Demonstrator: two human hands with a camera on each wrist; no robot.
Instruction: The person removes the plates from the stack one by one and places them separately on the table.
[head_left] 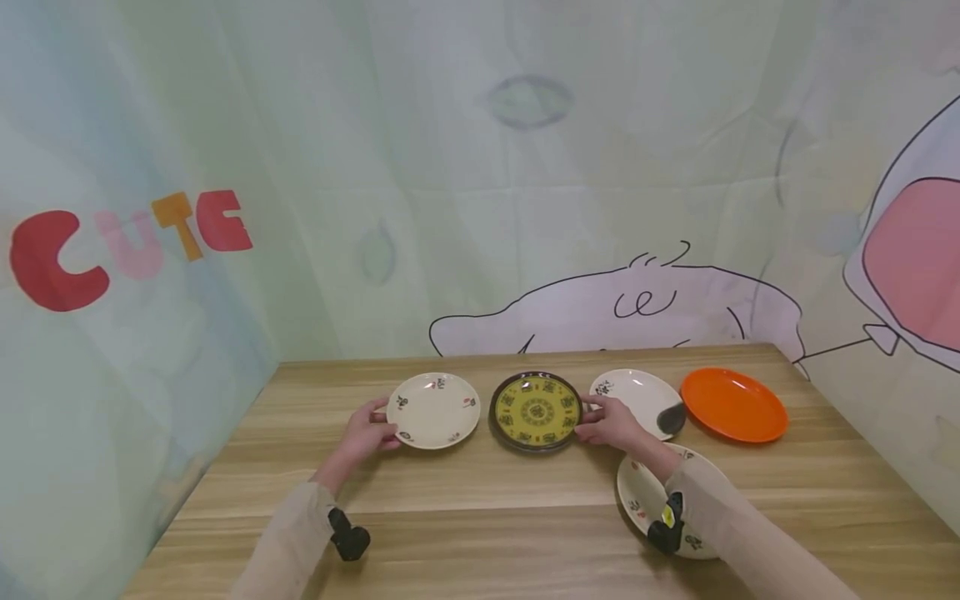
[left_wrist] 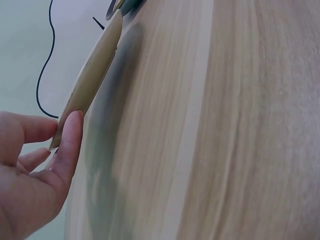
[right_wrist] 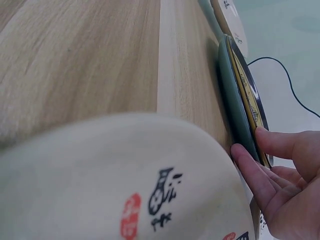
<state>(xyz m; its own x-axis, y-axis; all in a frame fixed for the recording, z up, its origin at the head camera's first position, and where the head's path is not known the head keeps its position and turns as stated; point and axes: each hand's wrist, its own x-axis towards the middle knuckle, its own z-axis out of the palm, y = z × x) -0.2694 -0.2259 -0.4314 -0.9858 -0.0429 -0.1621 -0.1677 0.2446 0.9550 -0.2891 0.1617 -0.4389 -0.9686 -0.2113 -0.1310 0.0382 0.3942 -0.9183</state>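
My left hand [head_left: 367,430] pinches the left edge of a round cream plate [head_left: 434,411] with small dark and red marks. Seen in the left wrist view, that plate [left_wrist: 92,75] is edge-on between thumb and fingers, its shadow beside it on the wood. At the middle is a yellow-green patterned plate [head_left: 537,411] with a dark rim, and my right hand [head_left: 611,423] grips its right edge. In the right wrist view this plate [right_wrist: 237,95] appears from the side, its edge held between thumb and fingers. Whether either plate touches the table is hard to tell.
Behind the right hand lies a white plate [head_left: 637,392] with a dark grey patch. An orange plate [head_left: 735,406] is to its right. Another cream plate [head_left: 637,492] sits under the right forearm. All are on a wooden table [head_left: 480,533] against a printed curtain [head_left: 337,208].
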